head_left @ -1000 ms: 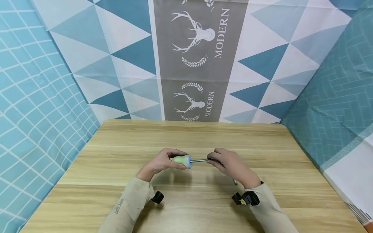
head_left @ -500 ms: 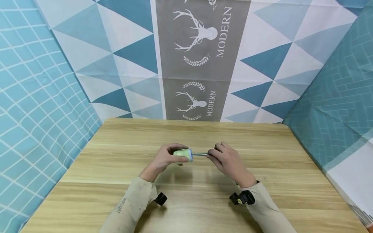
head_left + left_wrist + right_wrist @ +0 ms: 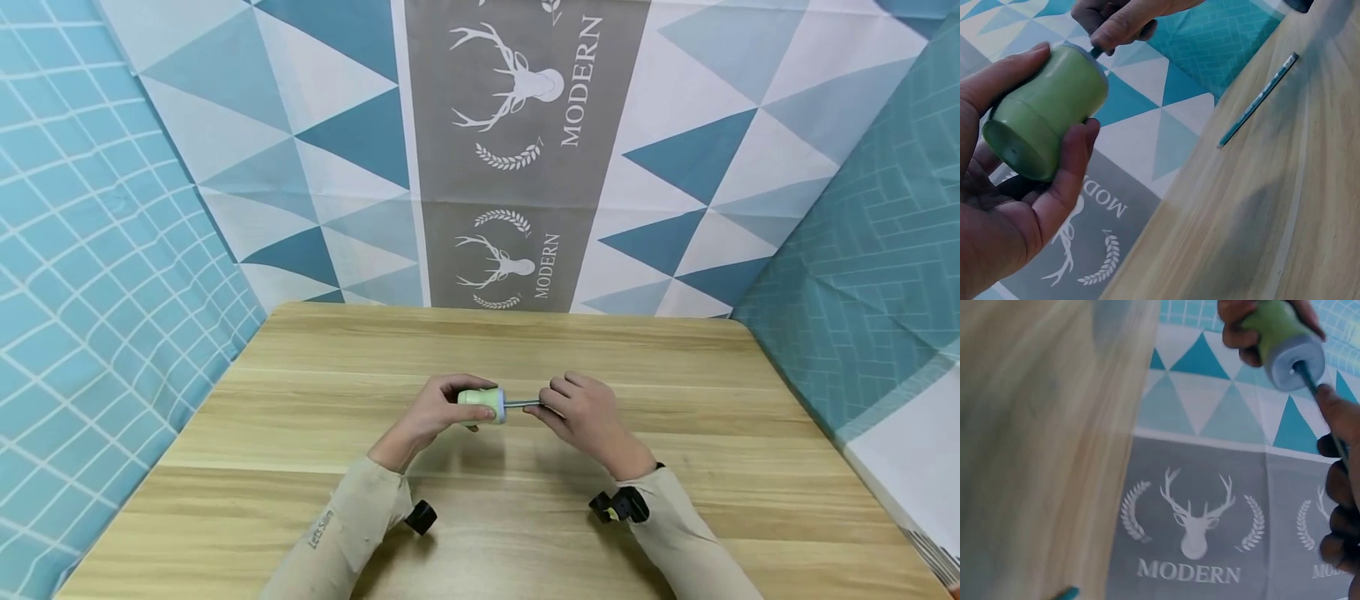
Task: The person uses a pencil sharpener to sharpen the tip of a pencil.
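Sharpener [image 3: 1054,106] and pencil [image 3: 519,404] are held above the tabletop [image 3: 480,346], the former gripped by the left hand [image 3: 433,407], the latter, one end inserted in it, pinched by the right hand [image 3: 588,417]. A second pencil [image 3: 1259,100] (mostly teal) is seen on the tabletop.

MODERN, twice, on the grey panel [image 3: 517,187] behind the table [image 3: 517,500]! Over that table, the left sleeve [image 3: 341,525] seemingly reads "Lets Slim"!

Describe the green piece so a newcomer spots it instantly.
Above the wooden table, find the left hand. It holds the green piece, thick and rounded with a pale blue end, unlike the thin rod in the right hand.
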{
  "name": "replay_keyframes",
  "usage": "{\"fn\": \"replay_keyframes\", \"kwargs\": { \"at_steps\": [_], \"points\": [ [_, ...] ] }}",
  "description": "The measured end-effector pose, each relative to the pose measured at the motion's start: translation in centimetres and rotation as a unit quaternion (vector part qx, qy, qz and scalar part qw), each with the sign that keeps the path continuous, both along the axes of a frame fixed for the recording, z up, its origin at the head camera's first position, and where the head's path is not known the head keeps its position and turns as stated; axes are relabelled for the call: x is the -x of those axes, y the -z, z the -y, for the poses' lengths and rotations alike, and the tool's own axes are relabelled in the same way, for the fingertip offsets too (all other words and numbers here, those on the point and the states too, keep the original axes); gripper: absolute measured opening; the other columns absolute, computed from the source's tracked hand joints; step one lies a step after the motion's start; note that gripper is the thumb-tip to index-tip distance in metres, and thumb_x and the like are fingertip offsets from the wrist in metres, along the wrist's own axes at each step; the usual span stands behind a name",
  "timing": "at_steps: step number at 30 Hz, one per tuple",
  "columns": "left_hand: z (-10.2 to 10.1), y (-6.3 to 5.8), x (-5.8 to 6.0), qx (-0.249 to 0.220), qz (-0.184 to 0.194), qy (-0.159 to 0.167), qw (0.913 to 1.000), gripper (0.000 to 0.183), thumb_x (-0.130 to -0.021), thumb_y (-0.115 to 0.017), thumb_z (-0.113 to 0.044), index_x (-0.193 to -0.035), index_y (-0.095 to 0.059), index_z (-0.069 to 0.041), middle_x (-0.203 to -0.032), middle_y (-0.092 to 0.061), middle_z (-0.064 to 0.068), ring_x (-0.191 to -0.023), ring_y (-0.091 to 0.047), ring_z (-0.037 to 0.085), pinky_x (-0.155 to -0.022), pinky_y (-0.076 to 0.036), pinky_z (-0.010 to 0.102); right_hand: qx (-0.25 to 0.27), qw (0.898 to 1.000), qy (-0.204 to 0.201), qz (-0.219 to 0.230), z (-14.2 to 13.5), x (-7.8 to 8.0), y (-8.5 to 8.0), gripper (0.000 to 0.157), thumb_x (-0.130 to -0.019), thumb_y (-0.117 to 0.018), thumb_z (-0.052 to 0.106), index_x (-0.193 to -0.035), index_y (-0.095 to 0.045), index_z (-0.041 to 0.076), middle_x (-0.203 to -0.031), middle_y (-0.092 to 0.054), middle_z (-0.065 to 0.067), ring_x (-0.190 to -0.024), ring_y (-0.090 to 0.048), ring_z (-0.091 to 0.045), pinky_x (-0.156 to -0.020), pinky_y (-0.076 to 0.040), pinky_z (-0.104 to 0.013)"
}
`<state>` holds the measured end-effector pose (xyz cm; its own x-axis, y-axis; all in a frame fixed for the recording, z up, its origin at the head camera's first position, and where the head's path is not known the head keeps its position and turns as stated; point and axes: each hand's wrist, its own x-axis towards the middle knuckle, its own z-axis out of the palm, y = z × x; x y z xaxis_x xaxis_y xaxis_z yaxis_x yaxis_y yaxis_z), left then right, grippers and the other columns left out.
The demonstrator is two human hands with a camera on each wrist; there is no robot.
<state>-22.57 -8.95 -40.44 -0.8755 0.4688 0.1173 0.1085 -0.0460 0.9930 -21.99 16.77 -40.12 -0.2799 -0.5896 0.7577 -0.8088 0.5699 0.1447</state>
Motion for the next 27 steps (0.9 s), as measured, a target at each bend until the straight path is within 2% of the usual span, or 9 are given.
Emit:
{"fn": "replay_keyframes", "kwargs": {
  "at_steps": [5, 9, 14, 17, 19, 20, 22, 25, 27],
  "points": [
    [-0.1, -0.1, -0.1, -0.008, 0.002, -0.008, 0.9999, 0.046, -0.081, -0.079, -0.003, -0.121, -0.063, 0.013, -0.101, -0.064, 0.012, -0.082, -0.061, 0.021, -0.061, -0.061, 0.032, -0.018, 0.998, -0.003, -0.055, 0.1, 0.2, -0.3, 0.043, -0.105, -0.051, 0.038, -0.071, -0.060, 0.013, -0.059, -0.052, 0.005, -0.049, -0.040, -0.010, -0.040, -0.035, -0.021],
    [0.0, -0.3, -0.2, -0.005, 0.003, -0.010, 0.9999, 0.046, -0.081, -0.079, -0.002, -0.120, -0.063, 0.014, -0.100, -0.065, 0.012, -0.081, -0.062, 0.021, -0.060, -0.062, 0.032, 0.000, 0.999, -0.012, -0.039, 0.4, 0.2, -0.3, 0.046, -0.104, -0.049, 0.041, -0.067, -0.052, 0.015, -0.053, -0.047, 0.008, -0.044, -0.034, -0.005, -0.038, -0.026, -0.016],
    [0.3, -0.4, -0.1, 0.003, 0.009, -0.010, 0.9999, 0.044, -0.080, -0.078, 0.002, -0.119, -0.064, 0.015, -0.100, -0.065, 0.012, -0.080, -0.062, 0.021, -0.059, -0.062, 0.032, 0.032, 0.997, -0.037, 0.061, 1.0, 0.1, -0.2, 0.048, -0.102, -0.049, 0.048, -0.066, -0.041, 0.018, -0.049, -0.033, 0.014, -0.046, -0.021, 0.005, -0.041, -0.013, -0.010],
    [0.3, -0.3, 0.0, 0.003, 0.009, -0.008, 0.9999, 0.043, -0.080, -0.078, 0.002, -0.118, -0.064, 0.015, -0.100, -0.066, 0.011, -0.079, -0.062, 0.021, -0.058, -0.061, 0.032, 0.037, 0.980, -0.044, 0.188, 1.1, -0.1, -0.8, 0.046, -0.099, -0.056, 0.046, -0.066, -0.039, 0.019, -0.052, -0.028, 0.015, -0.048, -0.019, 0.007, -0.042, -0.015, -0.012],
    [0.3, -0.3, 0.0, 0.004, 0.006, -0.007, 0.9999, 0.042, -0.079, -0.079, 0.002, -0.117, -0.064, 0.015, -0.099, -0.066, 0.011, -0.078, -0.062, 0.021, -0.057, -0.061, 0.032, 0.039, 0.952, -0.037, 0.303, 1.1, -0.1, -1.5, 0.045, -0.097, -0.063, 0.039, -0.065, -0.040, 0.018, -0.053, -0.028, 0.015, -0.047, -0.021, 0.004, -0.043, -0.019, -0.015],
    [0.2, -0.3, 0.0, 0.007, 0.002, -0.007, 0.9999, 0.042, -0.079, -0.079, 0.002, -0.116, -0.065, 0.015, -0.098, -0.066, 0.011, -0.078, -0.062, 0.021, -0.057, -0.061, 0.032, 0.041, 0.931, -0.033, 0.361, 1.0, -0.1, -1.7, 0.045, -0.096, -0.066, 0.036, -0.064, -0.040, 0.018, -0.054, -0.028, 0.014, -0.047, -0.023, 0.002, -0.044, -0.021, -0.016],
    [0.2, -0.3, 0.0, 0.015, -0.005, -0.008, 0.9998, 0.041, -0.079, -0.080, 0.002, -0.115, -0.066, 0.015, -0.098, -0.067, 0.012, -0.077, -0.063, 0.021, -0.057, -0.061, 0.033, 0.051, 0.879, -0.024, 0.474, 1.0, 0.2, -2.1, 0.045, -0.095, -0.069, 0.029, -0.063, -0.041, 0.015, -0.054, -0.029, 0.012, -0.048, -0.025, -0.003, -0.046, -0.023, -0.019],
    [0.2, -0.2, 0.0, 0.025, -0.012, -0.009, 0.9996, 0.041, -0.078, -0.080, 0.002, -0.114, -0.067, 0.014, -0.098, -0.068, 0.013, -0.077, -0.064, 0.021, -0.058, -0.062, 0.034, 0.074, 0.776, -0.028, 0.626, 0.8, 0.8, -2.3, 0.043, -0.097, -0.066, 0.029, -0.064, -0.046, 0.010, -0.051, -0.029, 0.008, -0.044, -0.025, -0.007, -0.042, -0.022, -0.021],
    [0.2, -0.2, 0.0, 0.026, -0.015, -0.011, 0.9995, 0.041, -0.078, -0.081, 0.002, -0.114, -0.067, 0.013, -0.097, -0.068, 0.013, -0.076, -0.064, 0.021, -0.058, -0.062, 0.034, 0.089, 0.689, -0.026, 0.719, 0.8, 1.3, -2.4, 0.041, -0.098, -0.063, 0.032, -0.068, -0.050, 0.007, -0.049, -0.029, 0.007, -0.042, -0.023, -0.008, -0.040, -0.020, -0.021]
  ]
}}
